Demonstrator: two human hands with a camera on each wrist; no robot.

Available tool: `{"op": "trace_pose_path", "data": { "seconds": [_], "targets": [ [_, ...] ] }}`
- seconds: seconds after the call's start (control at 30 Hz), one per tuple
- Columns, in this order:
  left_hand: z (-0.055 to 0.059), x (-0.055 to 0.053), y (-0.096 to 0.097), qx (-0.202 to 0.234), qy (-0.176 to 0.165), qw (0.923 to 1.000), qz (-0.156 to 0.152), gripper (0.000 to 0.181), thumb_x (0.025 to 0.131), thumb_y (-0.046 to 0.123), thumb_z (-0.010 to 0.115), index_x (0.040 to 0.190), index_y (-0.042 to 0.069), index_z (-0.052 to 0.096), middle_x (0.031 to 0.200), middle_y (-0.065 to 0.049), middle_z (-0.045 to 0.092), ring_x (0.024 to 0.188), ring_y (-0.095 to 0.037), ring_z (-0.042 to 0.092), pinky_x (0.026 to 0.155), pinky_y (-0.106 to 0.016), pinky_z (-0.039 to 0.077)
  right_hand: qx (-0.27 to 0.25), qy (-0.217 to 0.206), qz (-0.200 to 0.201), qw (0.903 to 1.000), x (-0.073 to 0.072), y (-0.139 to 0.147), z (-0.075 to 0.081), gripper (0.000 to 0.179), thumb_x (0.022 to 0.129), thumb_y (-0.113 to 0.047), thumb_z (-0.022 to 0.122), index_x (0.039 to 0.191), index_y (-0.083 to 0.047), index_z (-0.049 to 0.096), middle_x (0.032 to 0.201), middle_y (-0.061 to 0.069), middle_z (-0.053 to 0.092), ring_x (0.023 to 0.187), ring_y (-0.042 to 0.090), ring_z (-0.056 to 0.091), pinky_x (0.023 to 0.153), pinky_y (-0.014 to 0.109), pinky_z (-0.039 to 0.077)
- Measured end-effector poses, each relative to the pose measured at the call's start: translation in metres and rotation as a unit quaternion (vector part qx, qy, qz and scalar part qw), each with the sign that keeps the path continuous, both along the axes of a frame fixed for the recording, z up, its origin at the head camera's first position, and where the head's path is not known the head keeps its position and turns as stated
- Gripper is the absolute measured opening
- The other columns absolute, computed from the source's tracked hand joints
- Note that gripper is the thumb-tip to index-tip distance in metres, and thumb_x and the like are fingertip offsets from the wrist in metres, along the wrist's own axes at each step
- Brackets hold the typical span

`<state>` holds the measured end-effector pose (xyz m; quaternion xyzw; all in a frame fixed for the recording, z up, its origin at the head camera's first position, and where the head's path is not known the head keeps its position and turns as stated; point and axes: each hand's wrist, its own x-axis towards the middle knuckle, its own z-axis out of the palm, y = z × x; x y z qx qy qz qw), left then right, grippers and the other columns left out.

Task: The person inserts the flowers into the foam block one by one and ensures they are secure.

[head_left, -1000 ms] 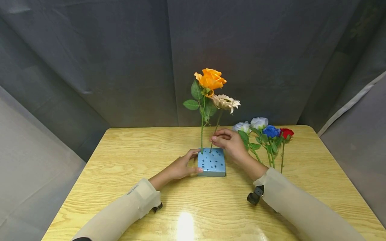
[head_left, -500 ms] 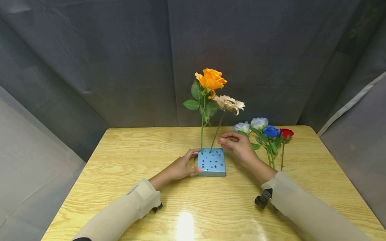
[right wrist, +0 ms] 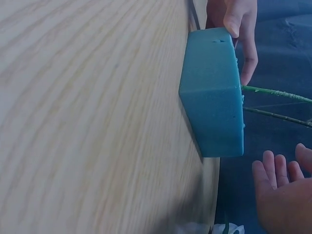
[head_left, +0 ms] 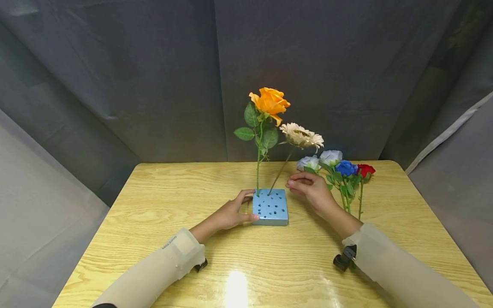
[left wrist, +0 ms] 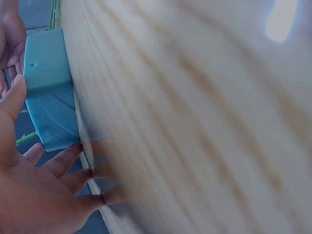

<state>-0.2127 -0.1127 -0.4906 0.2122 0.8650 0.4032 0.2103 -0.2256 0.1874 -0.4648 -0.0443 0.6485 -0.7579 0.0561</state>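
Note:
A light-blue foam block [head_left: 275,209] with several holes sits on the table. My left hand [head_left: 228,214] holds its left side, thumb at the front corner and fingers at the back; the left wrist view shows those fingers against the foam block [left wrist: 48,73]. An orange rose [head_left: 269,102] stands upright in a back hole. Beside it, a cream gerbera daisy [head_left: 302,136] leans right, its stem in another hole. My right hand [head_left: 311,190] hovers right of that stem with nothing in it. In the right wrist view its fingers [right wrist: 273,175] are loosely extended, apart from both stems.
At the table's back right lie two white roses [head_left: 331,157], a blue rose [head_left: 347,168] and a red rose [head_left: 366,170], stems toward the front. My right forearm reaches across near these stems. Grey cloth [head_left: 173,85] hangs behind the wooden table [head_left: 161,192].
My right hand has let go of the daisy stem and moved right. The daisy has tilted further right, away from the orange rose. The left hand and block have stayed put.

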Motion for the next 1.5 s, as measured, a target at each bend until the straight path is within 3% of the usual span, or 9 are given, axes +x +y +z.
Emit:
{"op": "trace_pose_path", "data": {
  "seconds": [0.33, 0.57, 0.73, 1.5],
  "targets": [
    [0.002, 0.0, 0.001, 0.004, -0.006, 1.0, 0.001, 0.088, 0.094, 0.048, 0.074, 0.163, 0.031, 0.021, 0.164, -0.011, 0.037, 0.149, -0.04, 0.035, 0.118, -0.062, 0.03, -0.008, -0.002, -0.003, 1.0, 0.007, 0.023, -0.005, 0.018, 0.098, 0.002, 0.067, 0.115, 0.005, 0.065, 0.099, 0.003, 0.076, 0.094, 0.015, 0.075, 0.089, 0.033, 0.06],
    [0.005, 0.002, 0.0, 0.006, -0.013, 0.9999, 0.0, 0.088, 0.094, 0.047, 0.074, 0.163, 0.031, 0.021, 0.165, -0.011, 0.036, 0.149, -0.041, 0.035, 0.117, -0.063, 0.031, -0.02, 0.0, 0.006, 0.9998, 0.011, 0.041, -0.007, 0.022, 0.099, 0.002, 0.066, 0.119, 0.01, 0.062, 0.1, 0.003, 0.077, 0.094, 0.014, 0.076, 0.089, 0.032, 0.059],
    [0.003, 0.001, 0.0, 0.005, -0.014, 0.9999, 0.0, 0.088, 0.094, 0.048, 0.073, 0.163, 0.031, 0.02, 0.165, -0.011, 0.036, 0.149, -0.041, 0.036, 0.117, -0.061, 0.032, -0.021, 0.007, 0.009, 0.9997, 0.013, 0.051, -0.008, 0.014, 0.1, 0.002, 0.065, 0.111, -0.003, 0.071, 0.099, 0.001, 0.078, 0.095, 0.014, 0.076, 0.089, 0.03, 0.059],
    [0.008, 0.003, 0.002, 0.001, -0.004, 1.0, -0.001, 0.086, 0.096, 0.043, 0.073, 0.163, 0.027, 0.021, 0.164, -0.015, 0.037, 0.146, -0.043, 0.04, 0.117, -0.06, 0.032, 0.031, -0.004, -0.023, 0.9993, 0.034, 0.09, -0.013, 0.021, 0.099, -0.001, 0.067, 0.117, -0.012, 0.069, 0.101, -0.004, 0.075, 0.094, 0.006, 0.073, 0.086, 0.022, 0.058]
  ]
}}
